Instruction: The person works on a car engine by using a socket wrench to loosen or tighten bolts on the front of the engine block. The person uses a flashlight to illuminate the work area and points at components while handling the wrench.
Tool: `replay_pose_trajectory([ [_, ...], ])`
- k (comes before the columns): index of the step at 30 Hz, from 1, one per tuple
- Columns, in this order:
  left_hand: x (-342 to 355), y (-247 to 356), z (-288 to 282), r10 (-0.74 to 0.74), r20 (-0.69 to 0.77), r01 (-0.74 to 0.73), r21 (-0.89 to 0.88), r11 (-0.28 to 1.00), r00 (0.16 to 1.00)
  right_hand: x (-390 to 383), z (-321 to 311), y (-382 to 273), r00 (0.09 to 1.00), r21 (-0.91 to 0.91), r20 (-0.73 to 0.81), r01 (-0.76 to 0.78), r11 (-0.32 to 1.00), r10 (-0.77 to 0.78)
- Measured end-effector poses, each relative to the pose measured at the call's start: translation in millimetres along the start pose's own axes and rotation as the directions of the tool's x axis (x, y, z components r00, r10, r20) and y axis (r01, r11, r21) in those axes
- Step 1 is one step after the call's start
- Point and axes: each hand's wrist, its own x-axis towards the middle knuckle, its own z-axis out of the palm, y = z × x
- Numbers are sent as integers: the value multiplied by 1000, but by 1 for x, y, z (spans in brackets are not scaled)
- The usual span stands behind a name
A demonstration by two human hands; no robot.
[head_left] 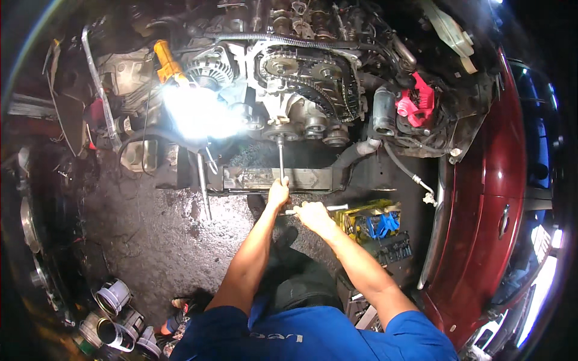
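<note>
Bar (pixel 281 157) at the engine (pixel 304 90)

Left hand (pixel 279 192) closed around the bar's near end, its far end at a lower pulley (pixel 290 132); right hand (pixel 313 217) clamped on a handle (pixel 339 207), near the left; lit lamp (pixel 198 114) beside the engine

I see both bare arms reaching forward and converging. The left arm (pixel 248 265) stretches farther, its left hand (pixel 279 193) curled tight; the right arm (pixel 368 272) slants inward, its right hand (pixel 314 217) closed just beside, slightly nearer the torso (pixel 289 337).
</note>
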Motion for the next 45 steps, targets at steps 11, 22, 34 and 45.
replay_pose_trajectory([
  [11,44,-36,2,-63,31,62,23,998,998,35,-9,-57,977,-250,189,-51,967,101],
  [22,44,-14,-9,22,-22,-22,6,1000,1000,-9,23,37,951,-9,149,-271,963,269],
  [34,41,-13,-15,-110,123,134,-204,970,986,19,-36,-9,982,-51,82,-165,985,168],
  [45,-1,-38,-23,-186,375,355,-453,818,908,1,-38,16,991,11,72,-116,993,115],
])
